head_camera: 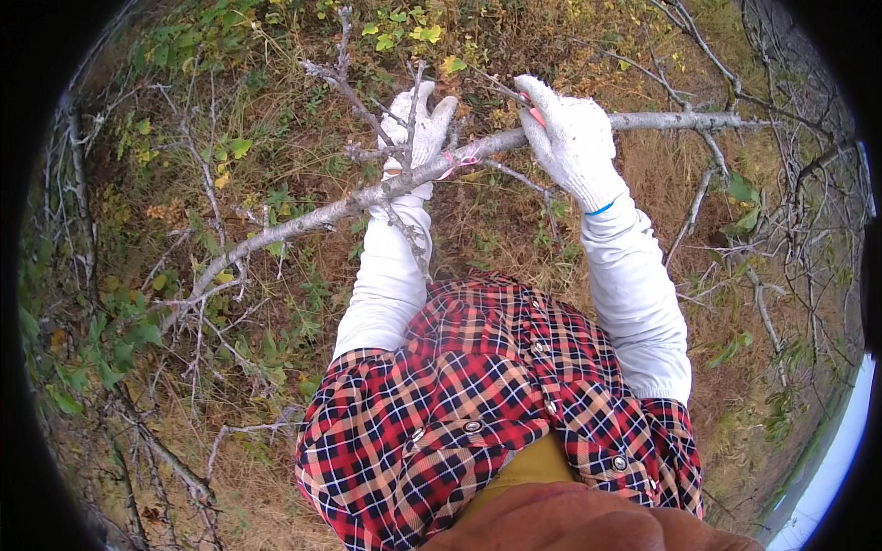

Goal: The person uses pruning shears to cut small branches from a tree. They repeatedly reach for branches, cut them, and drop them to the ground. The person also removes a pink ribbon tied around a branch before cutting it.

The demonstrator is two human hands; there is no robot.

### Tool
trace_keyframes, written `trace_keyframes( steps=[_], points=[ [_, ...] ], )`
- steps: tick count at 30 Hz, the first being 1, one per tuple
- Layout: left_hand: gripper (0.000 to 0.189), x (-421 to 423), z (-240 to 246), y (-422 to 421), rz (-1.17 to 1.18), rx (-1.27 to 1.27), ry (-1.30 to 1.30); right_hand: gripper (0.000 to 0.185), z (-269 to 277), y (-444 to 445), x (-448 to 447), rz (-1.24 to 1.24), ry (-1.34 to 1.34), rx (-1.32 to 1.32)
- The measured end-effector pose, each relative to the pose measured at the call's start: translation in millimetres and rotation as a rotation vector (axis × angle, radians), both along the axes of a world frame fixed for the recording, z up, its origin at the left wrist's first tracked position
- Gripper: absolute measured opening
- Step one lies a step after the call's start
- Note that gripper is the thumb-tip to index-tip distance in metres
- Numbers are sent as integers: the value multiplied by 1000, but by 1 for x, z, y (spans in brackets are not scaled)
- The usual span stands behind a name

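A grey bare branch (324, 215) crosses in front of me, rising from lower left to upper right. Pink string (460, 161) is tied around its middle. My left hand (417, 127), in a white knit glove, is beyond the branch and partly covered by upright side twigs (411, 113). Its thumb and forefinger are spread, with no held thing visible. Just above the branch, my right hand (575, 141), gloved alike, closes on a red-handled tool (534, 110). Most of that tool is hidden in the glove. A thin dark stick-like piece (497, 86) extends leftward from the right fingertips.
Bare branches (716, 62) spread at right, with tangled twigs (813, 227) along the rim. Leafy shoots and a forked limb (162, 448) stand at lower left. Dry grass (696, 179) and green weeds (296, 275) cover the ground beneath.
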State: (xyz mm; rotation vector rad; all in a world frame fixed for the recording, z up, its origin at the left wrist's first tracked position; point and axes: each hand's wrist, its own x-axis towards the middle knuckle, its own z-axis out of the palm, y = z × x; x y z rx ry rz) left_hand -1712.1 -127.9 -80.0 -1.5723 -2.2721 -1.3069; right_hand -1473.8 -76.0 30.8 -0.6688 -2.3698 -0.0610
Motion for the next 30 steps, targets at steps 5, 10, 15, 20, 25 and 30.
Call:
trace_keyframes(
  steps=[5, 10, 15, 20, 25, 30],
  points=[
    [38, -4, -11, -1, -81, 24, -17, 37, -2, -1, 2, -22, -30, -27],
    [28, -4, -22, 2, -62, 110, 50, 36, -7, -2, 2, -19, -9, -67],
    [19, -2, -34, 6, -76, 230, 112, 37, -13, -1, 1, 25, 38, -45],
    [20, 11, -45, 4, 4, 370, -414, 37, -14, 1, 1, 36, 51, -2],
    [30, -4, -76, 5, 211, 347, -1148, 36, -11, 1, 0, 34, 50, 37],
    [53, -57, -124, -1, 221, 219, -728, 35, -10, -2, 3, 21, 29, -15]
  ],
)
